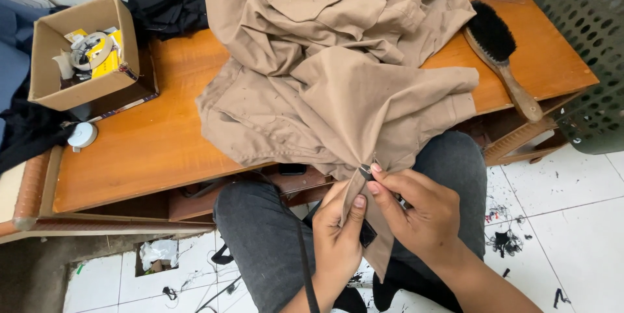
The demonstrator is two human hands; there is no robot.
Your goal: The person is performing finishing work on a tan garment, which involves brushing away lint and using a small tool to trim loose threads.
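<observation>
Head view: the crumpled tan cotton garment [338, 72] lies heaped on the orange-brown wooden table [149, 144], one corner hanging down over the person's lap. The left hand [338, 238] pinches that hanging fold between thumb and fingers. The right hand [419, 212] pinches a small dark metal tool [366, 170] at the cloth, apparently trimming or picking threads; steady tension seems needed next.
</observation>
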